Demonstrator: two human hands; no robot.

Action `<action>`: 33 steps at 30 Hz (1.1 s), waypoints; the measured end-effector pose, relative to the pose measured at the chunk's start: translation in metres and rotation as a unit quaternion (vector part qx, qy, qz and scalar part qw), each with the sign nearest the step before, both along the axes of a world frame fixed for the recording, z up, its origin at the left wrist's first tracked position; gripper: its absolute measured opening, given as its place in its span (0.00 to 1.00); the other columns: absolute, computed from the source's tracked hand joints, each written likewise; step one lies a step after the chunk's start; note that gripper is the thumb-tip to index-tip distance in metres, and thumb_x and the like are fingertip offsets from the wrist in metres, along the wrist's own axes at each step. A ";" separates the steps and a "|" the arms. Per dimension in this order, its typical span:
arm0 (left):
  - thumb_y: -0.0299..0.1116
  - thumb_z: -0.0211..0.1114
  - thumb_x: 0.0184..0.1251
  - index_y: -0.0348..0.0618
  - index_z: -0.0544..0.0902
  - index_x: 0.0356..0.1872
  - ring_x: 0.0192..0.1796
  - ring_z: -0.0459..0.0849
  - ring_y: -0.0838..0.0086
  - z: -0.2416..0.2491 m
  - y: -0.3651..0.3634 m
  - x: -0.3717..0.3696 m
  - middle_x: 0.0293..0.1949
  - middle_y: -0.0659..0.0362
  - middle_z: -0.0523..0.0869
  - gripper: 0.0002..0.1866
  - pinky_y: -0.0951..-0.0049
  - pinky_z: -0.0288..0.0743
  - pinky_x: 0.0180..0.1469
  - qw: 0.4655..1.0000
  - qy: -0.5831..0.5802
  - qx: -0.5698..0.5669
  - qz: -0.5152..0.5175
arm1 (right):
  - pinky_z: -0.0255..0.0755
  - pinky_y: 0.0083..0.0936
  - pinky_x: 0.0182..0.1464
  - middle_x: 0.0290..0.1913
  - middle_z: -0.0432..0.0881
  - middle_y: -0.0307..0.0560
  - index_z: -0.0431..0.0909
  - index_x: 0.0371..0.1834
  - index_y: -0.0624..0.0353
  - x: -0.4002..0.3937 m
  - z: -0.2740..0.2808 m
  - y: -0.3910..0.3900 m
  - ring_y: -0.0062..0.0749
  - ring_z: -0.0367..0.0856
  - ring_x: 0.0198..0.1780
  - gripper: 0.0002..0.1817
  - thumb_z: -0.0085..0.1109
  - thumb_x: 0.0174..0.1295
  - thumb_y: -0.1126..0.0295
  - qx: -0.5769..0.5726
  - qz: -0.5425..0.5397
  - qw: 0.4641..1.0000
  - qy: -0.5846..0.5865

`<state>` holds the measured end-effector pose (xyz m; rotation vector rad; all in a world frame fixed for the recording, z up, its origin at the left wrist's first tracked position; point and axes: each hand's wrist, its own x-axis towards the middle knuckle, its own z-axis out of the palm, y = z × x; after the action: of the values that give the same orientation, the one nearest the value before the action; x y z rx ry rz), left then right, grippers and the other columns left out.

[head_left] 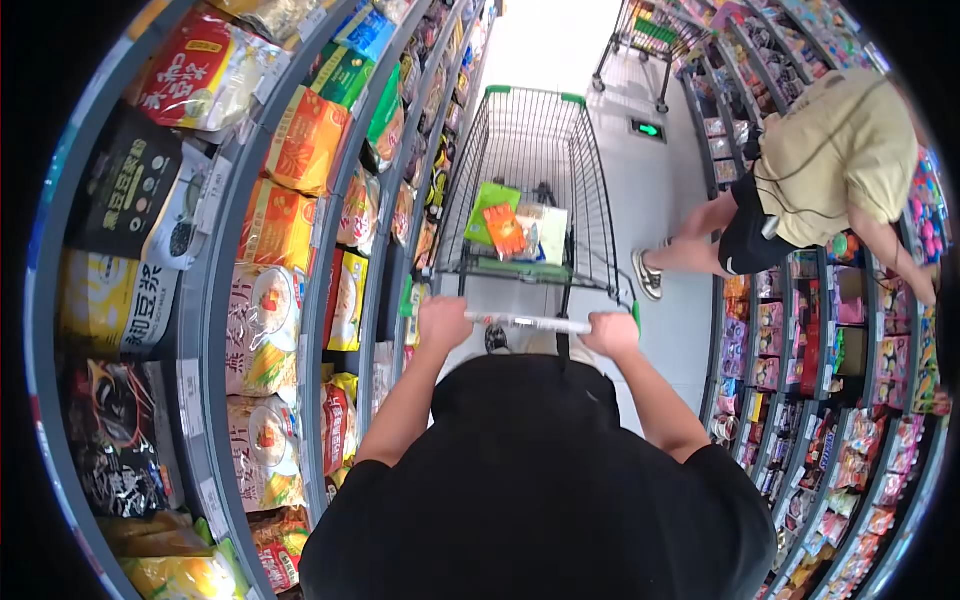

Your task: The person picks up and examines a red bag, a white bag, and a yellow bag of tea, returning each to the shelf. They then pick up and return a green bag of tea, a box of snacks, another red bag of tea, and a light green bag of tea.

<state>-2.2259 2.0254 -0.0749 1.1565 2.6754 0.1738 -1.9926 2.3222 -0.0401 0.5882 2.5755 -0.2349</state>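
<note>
A wire shopping cart (597, 190) with green corner caps stands in front of me. My left hand (444, 323) is wrapped round the left end of its handlebar (525, 322). At the right end of the same bar, my right hand (612, 334) is closed on it. Inside the basket lie a green packet (484, 222), an orange packet (506, 230) and a pale packet (552, 236), close together and partly overlapping.
Shelves on the left hold bagged foods, including an orange bag (308, 140) and an oatmeal bag (266, 325). At right, a person in a yellow shirt (840, 150) reaches toward the shelves. Another cart (655, 42) stands farther ahead. A green arrow sign (648, 130) marks the floor.
</note>
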 end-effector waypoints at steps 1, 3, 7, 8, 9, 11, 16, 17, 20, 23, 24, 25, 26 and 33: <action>0.38 0.70 0.57 0.49 0.91 0.32 0.48 0.92 0.57 0.001 0.009 -0.006 0.37 0.54 0.94 0.07 0.53 0.77 0.55 1.000 0.002 -0.002 0.000 | 0.88 0.45 0.51 0.46 0.95 0.49 0.93 0.44 0.50 -0.006 -0.001 0.008 0.47 0.95 0.48 0.24 0.63 0.64 0.42 0.001 -0.006 1.000 0.001; 0.39 0.69 0.59 0.48 0.90 0.33 0.48 0.92 0.56 0.004 0.030 -0.025 0.37 0.54 0.94 0.08 0.54 0.76 0.57 1.000 0.002 0.011 -0.002 | 0.88 0.45 0.50 0.46 0.95 0.49 0.93 0.44 0.50 -0.029 0.000 0.028 0.47 0.95 0.47 0.24 0.63 0.65 0.41 -0.002 -0.018 1.000 0.011; 0.39 0.70 0.60 0.49 0.90 0.33 0.48 0.92 0.57 0.000 0.070 -0.067 0.38 0.55 0.94 0.08 0.54 0.75 0.57 1.000 0.012 0.007 -0.005 | 0.88 0.45 0.48 0.41 0.95 0.48 0.93 0.42 0.50 -0.067 -0.002 0.067 0.47 0.95 0.45 0.24 0.63 0.65 0.42 -0.001 -0.016 1.000 0.001; 0.39 0.70 0.60 0.49 0.91 0.33 0.48 0.92 0.57 0.000 0.080 -0.076 0.38 0.55 0.94 0.07 0.54 0.75 0.57 1.000 0.007 0.012 -0.002 | 0.88 0.45 0.48 0.41 0.95 0.49 0.93 0.41 0.50 -0.075 -0.005 0.077 0.48 0.95 0.44 0.23 0.64 0.64 0.42 -0.003 -0.019 1.000 0.016; 0.39 0.70 0.60 0.50 0.91 0.34 0.49 0.92 0.56 0.001 0.089 -0.083 0.38 0.55 0.94 0.07 0.54 0.76 0.58 1.000 0.003 0.018 0.000 | 0.88 0.46 0.48 0.40 0.95 0.49 0.92 0.39 0.50 -0.081 -0.006 0.087 0.49 0.94 0.43 0.23 0.65 0.63 0.42 -0.004 -0.024 0.999 0.032; 0.38 0.70 0.59 0.50 0.91 0.34 0.49 0.92 0.56 0.006 0.111 -0.102 0.38 0.55 0.93 0.07 0.53 0.76 0.61 1.000 -0.001 -0.013 0.006 | 0.88 0.45 0.47 0.39 0.94 0.50 0.92 0.38 0.51 -0.101 -0.008 0.109 0.49 0.94 0.43 0.23 0.66 0.63 0.42 -0.016 -0.017 0.999 0.035; 0.36 0.71 0.56 0.48 0.90 0.30 0.46 0.92 0.55 0.013 0.153 -0.133 0.37 0.54 0.93 0.06 0.54 0.78 0.58 0.999 -0.015 -0.017 0.022 | 0.88 0.47 0.48 0.42 0.95 0.49 0.92 0.41 0.51 -0.133 -0.009 0.147 0.49 0.95 0.45 0.23 0.64 0.65 0.42 -0.031 -0.021 0.999 0.017; 0.36 0.71 0.56 0.48 0.90 0.30 0.46 0.92 0.55 0.015 0.162 -0.140 0.37 0.54 0.93 0.06 0.54 0.78 0.58 1.000 -0.011 -0.017 0.018 | 0.88 0.47 0.48 0.42 0.95 0.49 0.92 0.41 0.51 -0.139 -0.012 0.156 0.49 0.95 0.45 0.23 0.64 0.65 0.42 -0.030 -0.025 0.999 0.021; 0.36 0.71 0.55 0.48 0.90 0.30 0.45 0.92 0.55 0.014 0.177 -0.158 0.37 0.54 0.94 0.06 0.54 0.78 0.56 0.999 -0.015 -0.028 0.012 | 0.88 0.46 0.52 0.47 0.96 0.52 0.92 0.47 0.55 -0.157 -0.012 0.171 0.49 0.95 0.49 0.26 0.63 0.66 0.43 -0.055 -0.015 0.998 -0.013; 0.36 0.71 0.55 0.48 0.91 0.30 0.45 0.92 0.55 0.013 0.187 -0.166 0.37 0.54 0.94 0.06 0.54 0.77 0.56 1.000 -0.009 -0.023 0.013 | 0.88 0.47 0.54 0.48 0.95 0.52 0.92 0.47 0.54 -0.171 0.000 0.182 0.49 0.95 0.51 0.25 0.63 0.66 0.44 -0.071 -0.029 0.996 -0.039; 0.36 0.71 0.55 0.48 0.91 0.30 0.45 0.92 0.55 0.016 0.190 -0.168 0.37 0.54 0.94 0.06 0.54 0.77 0.56 1.000 -0.009 -0.025 0.014 | 0.88 0.47 0.54 0.48 0.95 0.52 0.92 0.47 0.54 -0.172 0.001 0.184 0.49 0.95 0.51 0.25 0.63 0.66 0.44 -0.070 -0.028 0.996 -0.041; 0.36 0.71 0.55 0.48 0.91 0.31 0.46 0.92 0.55 0.017 0.195 -0.171 0.37 0.54 0.94 0.06 0.54 0.77 0.57 1.000 -0.008 -0.024 0.017 | 0.88 0.47 0.54 0.48 0.95 0.52 0.93 0.47 0.54 -0.174 0.001 0.186 0.49 0.95 0.51 0.25 0.64 0.66 0.44 -0.068 -0.031 0.997 -0.035; 0.36 0.71 0.55 0.48 0.91 0.31 0.46 0.92 0.55 0.018 0.199 -0.174 0.37 0.54 0.94 0.06 0.54 0.77 0.57 1.000 -0.006 -0.021 0.021 | 0.88 0.47 0.54 0.48 0.95 0.52 0.93 0.47 0.54 -0.177 0.001 0.189 0.49 0.95 0.51 0.24 0.64 0.66 0.44 -0.066 -0.033 0.997 -0.028; 0.37 0.72 0.55 0.49 0.91 0.32 0.47 0.92 0.56 0.011 0.197 -0.175 0.38 0.55 0.94 0.07 0.54 0.76 0.57 0.999 -0.010 -0.030 0.019 | 0.88 0.46 0.53 0.46 0.95 0.52 0.93 0.47 0.54 -0.182 0.004 0.193 0.50 0.95 0.49 0.24 0.64 0.66 0.45 -0.074 -0.023 0.996 -0.038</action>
<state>-2.4005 2.2220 -0.0636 1.0810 2.6678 0.1106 -2.1742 2.5153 -0.0361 0.5902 2.4473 -0.4073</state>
